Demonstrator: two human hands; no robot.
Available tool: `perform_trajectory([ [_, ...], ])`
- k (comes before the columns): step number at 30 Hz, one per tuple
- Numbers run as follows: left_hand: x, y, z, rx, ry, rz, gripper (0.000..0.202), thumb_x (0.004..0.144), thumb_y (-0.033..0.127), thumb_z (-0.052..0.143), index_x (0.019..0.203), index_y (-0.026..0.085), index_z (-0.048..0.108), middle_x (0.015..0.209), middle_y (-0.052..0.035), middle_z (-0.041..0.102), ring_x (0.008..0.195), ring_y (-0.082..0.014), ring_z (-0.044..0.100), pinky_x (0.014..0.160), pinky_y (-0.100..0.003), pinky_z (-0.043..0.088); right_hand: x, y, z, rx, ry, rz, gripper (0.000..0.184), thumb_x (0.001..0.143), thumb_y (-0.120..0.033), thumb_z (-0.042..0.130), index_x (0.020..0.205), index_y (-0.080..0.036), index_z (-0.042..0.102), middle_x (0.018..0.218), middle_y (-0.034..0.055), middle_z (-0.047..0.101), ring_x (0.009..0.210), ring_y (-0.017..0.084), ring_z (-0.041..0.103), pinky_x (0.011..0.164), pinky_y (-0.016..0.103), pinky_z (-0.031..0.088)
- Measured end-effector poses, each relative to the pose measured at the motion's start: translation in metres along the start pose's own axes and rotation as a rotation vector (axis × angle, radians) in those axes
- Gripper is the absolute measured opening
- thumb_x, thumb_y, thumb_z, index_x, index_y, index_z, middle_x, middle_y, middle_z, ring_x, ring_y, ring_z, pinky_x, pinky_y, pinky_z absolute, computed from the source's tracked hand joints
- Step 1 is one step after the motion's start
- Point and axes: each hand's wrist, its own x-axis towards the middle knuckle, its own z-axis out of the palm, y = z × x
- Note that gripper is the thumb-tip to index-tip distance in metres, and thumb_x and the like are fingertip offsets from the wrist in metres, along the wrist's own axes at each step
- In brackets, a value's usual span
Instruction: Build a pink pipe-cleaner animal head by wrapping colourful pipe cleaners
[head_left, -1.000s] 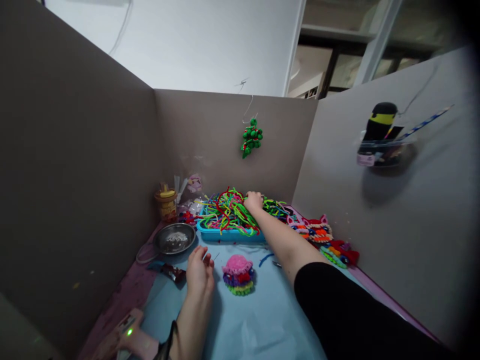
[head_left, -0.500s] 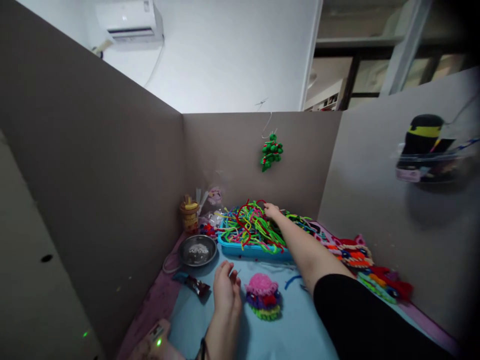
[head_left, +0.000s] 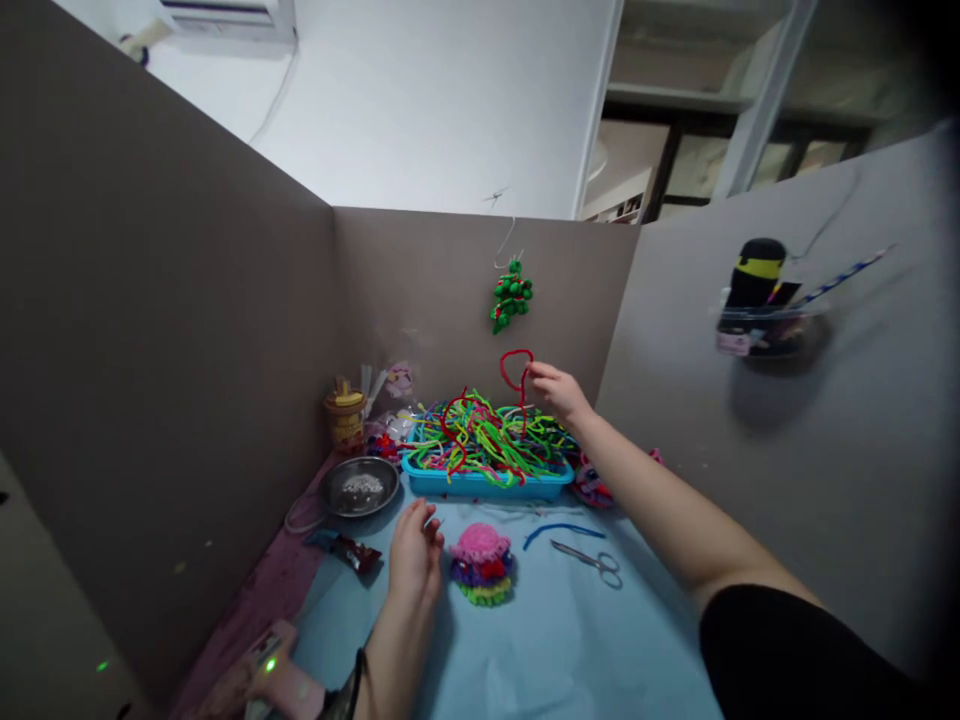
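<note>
My right hand (head_left: 556, 389) is raised above a blue tray (head_left: 480, 485) heaped with coloured pipe cleaners (head_left: 487, 435), pinching a red pipe cleaner (head_left: 516, 372) that curls up out of the heap. My left hand (head_left: 415, 555) rests on the light blue mat (head_left: 540, 640), fingers pinched on a small thin piece I cannot make out. Just right of it sits a small pink, purple, red and green pipe-cleaner craft (head_left: 481, 565).
Scissors (head_left: 592, 560) and a blue pipe cleaner (head_left: 559, 530) lie on the mat. A metal dish (head_left: 360, 487), a yellow jar (head_left: 346, 415) and a pink glue gun (head_left: 274, 672) stand left. Grey partition walls enclose the desk; a green ornament (head_left: 511, 295) hangs at the back.
My right hand has lifted out of the tray's heap, pulling a red pipe cleaner upward. The left hand stays pinched on the mat. The camera has shifted.
</note>
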Motion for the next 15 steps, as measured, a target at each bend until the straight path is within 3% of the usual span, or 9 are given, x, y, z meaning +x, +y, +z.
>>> perform_trajectory([
  [4,-0.009,-0.004,0.004,0.204,-0.282,0.102,0.030,0.061,0.028,0.074,0.087,0.014,0.065,0.060,0.0034,0.054,0.049,-0.0062,0.047,0.047,-0.017,0.035,-0.098,-0.017,0.011,0.494,-0.244,0.249,0.039,0.062,-0.024,0.065,0.100,-0.020,0.069,0.112,0.0082,0.065,0.097,0.025,0.062,0.083,0.039,0.049],
  [6,-0.017,-0.004,0.008,0.342,-0.357,0.186,0.035,0.060,0.027,0.075,0.091,0.013,0.068,0.060,0.0012,0.058,0.050,-0.0077,0.047,0.047,-0.018,0.035,-0.148,-0.025,0.020,0.643,-0.325,0.349,0.036,0.061,-0.024,0.069,0.097,-0.021,0.070,0.113,0.0076,0.064,0.098,0.025,0.062,0.087,0.041,0.047],
  [8,-0.027,-0.003,0.012,0.403,-0.388,0.238,0.036,0.058,0.021,0.077,0.092,0.014,0.069,0.074,-0.0039,0.066,0.060,-0.0112,0.055,0.054,-0.020,0.040,-0.188,-0.034,0.029,0.724,-0.397,0.410,0.035,0.062,-0.025,0.070,0.097,-0.022,0.070,0.116,0.0084,0.063,0.101,0.026,0.061,0.090,0.044,0.045],
  [11,-0.038,-0.002,0.017,0.401,-0.528,0.129,0.031,0.056,0.014,0.077,0.086,0.013,0.070,0.080,-0.0070,0.069,0.072,-0.0168,0.061,0.063,-0.023,0.044,-0.218,-0.041,0.037,0.741,-0.386,0.384,0.034,0.062,-0.028,0.070,0.096,-0.022,0.071,0.116,0.0076,0.063,0.109,0.027,0.056,0.096,0.045,0.039],
  [15,-0.041,-0.005,0.016,0.547,-0.590,0.053,0.024,0.054,0.016,0.079,0.075,0.012,0.069,0.065,-0.0036,0.067,0.057,-0.0141,0.058,0.055,-0.021,0.042,-0.223,-0.038,0.041,0.645,-0.310,0.274,0.031,0.065,-0.028,0.068,0.095,-0.024,0.072,0.115,0.0039,0.064,0.117,0.026,0.048,0.102,0.044,0.032],
])
